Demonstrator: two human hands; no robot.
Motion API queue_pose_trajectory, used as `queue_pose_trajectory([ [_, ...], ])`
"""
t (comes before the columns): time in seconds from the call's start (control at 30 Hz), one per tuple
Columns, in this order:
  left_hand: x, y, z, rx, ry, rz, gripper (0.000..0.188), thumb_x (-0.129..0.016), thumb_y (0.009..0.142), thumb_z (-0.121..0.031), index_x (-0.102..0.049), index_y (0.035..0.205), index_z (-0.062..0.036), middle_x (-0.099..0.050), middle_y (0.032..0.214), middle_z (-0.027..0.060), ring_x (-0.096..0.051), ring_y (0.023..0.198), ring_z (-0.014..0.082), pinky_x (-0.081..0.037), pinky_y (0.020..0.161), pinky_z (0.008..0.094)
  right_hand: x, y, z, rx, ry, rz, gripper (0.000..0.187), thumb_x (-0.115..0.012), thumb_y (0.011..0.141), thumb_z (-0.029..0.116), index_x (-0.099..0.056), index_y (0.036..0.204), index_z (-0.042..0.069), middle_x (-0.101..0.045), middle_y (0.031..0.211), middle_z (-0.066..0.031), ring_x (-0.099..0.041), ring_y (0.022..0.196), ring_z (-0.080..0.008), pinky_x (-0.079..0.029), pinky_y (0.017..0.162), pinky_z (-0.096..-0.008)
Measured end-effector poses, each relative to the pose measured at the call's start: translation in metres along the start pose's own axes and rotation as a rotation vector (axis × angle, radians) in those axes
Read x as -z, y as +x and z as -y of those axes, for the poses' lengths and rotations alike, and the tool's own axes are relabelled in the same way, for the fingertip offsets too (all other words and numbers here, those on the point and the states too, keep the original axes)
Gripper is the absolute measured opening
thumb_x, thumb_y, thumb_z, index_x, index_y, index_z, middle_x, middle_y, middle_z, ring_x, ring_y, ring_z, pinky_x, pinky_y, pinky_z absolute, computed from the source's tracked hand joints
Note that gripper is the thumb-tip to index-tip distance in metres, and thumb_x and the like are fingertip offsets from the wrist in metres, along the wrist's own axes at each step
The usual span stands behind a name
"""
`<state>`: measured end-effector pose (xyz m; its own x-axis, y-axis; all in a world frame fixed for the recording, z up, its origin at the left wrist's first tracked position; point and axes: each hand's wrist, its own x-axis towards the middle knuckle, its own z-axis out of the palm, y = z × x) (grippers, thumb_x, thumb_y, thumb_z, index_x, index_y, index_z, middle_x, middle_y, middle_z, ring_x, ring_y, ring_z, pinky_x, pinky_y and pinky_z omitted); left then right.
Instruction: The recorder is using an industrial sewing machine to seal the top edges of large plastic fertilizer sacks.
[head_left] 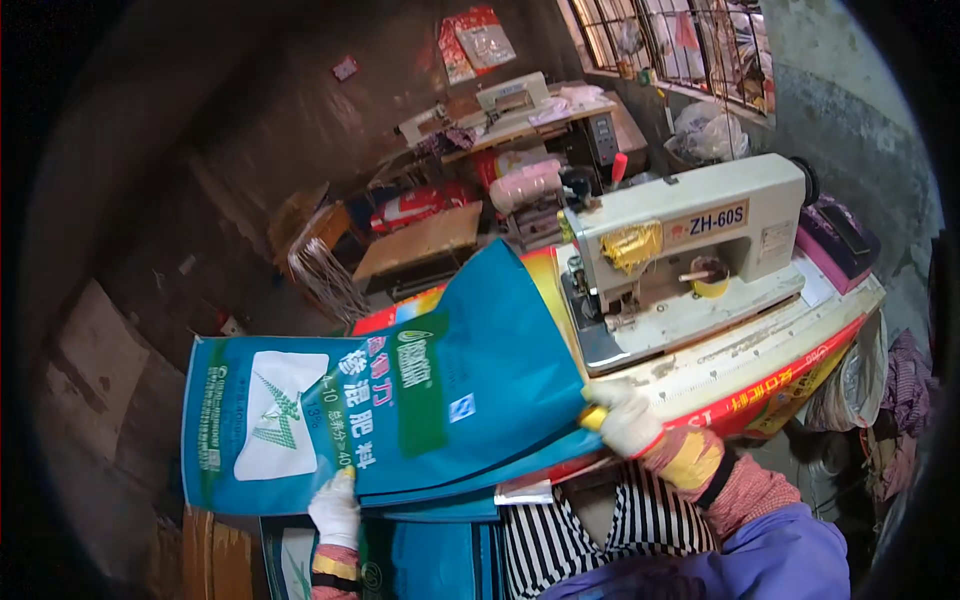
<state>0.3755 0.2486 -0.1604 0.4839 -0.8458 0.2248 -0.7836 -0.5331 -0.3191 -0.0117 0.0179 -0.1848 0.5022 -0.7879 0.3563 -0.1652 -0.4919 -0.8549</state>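
A large blue printed sack (480, 350) with green panels and a white patch lies spread in front of me, its upper part on the sewing table. My left hand (335, 508), in a white glove with yellow fingertips, is closed on its near edge. At its right edge, my right hand (625, 420), gloved alike, is closed on the sack's corner. Just beyond that hand stands a white industrial sewing machine (700, 225), its needle area facing the sack. More blue sacks (430, 560) lie in a pile below, close to my lap.
A yellow tape roll (710, 280) sits on the machine bed. At the table's right end is a dark purple box (840, 240). Another sewing machine (512, 92) stands on a table at the back. A wooden board (420, 243) and a bundle of strings (325, 275) are farther left.
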Motion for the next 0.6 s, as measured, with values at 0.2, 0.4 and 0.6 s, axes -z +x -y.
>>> queue_pose_trajectory([
  [0.2, -0.098, -0.037, 0.189, 0.409, -0.547, -0.011, 0.023, -0.047, 0.086, -0.007, -0.063, 0.103, -0.006, -0.066, 0.089, 0.0093, -0.061, 0.075, 0.021, -0.048, 0.067, 0.0313, -0.099, -0.096, 0.062, 0.44, 0.426, 1.101, 0.025, -0.053, 0.086, 0.019, -0.059, 0.106, 0.006, -0.059, 0.103, -0.0136, -0.058, 0.095, -0.0274, -0.048, 0.08, -0.0333],
  [0.4, -0.046, -0.121, 0.134, 0.556, -1.014, -0.011, 0.033, -0.049, 0.09, -0.01, -0.05, 0.119, 0.0054, -0.053, 0.122, 0.0128, -0.051, 0.11, 0.0199, -0.036, 0.096, 0.0267, -0.048, 0.012, 0.067, 0.276, 0.079, 0.109, 0.027, -0.064, 0.078, 0.014, -0.059, 0.103, 0.005, -0.059, 0.094, -0.0123, -0.06, 0.082, -0.0262, -0.049, 0.067, -0.0336],
  [0.6, -0.028, -0.196, 0.046, 0.636, -0.504, -0.083, 0.054, -0.058, 0.087, -0.025, -0.04, 0.127, 0.0076, -0.03, 0.14, 0.0229, -0.033, 0.129, 0.0325, -0.026, 0.106, 0.0344, -0.097, 0.088, 0.137, 0.184, -0.536, 0.607, 0.049, -0.055, 0.082, 0.043, -0.053, 0.121, 0.013, -0.058, 0.108, -0.0155, -0.059, 0.095, -0.0337, -0.048, 0.08, -0.0396],
])
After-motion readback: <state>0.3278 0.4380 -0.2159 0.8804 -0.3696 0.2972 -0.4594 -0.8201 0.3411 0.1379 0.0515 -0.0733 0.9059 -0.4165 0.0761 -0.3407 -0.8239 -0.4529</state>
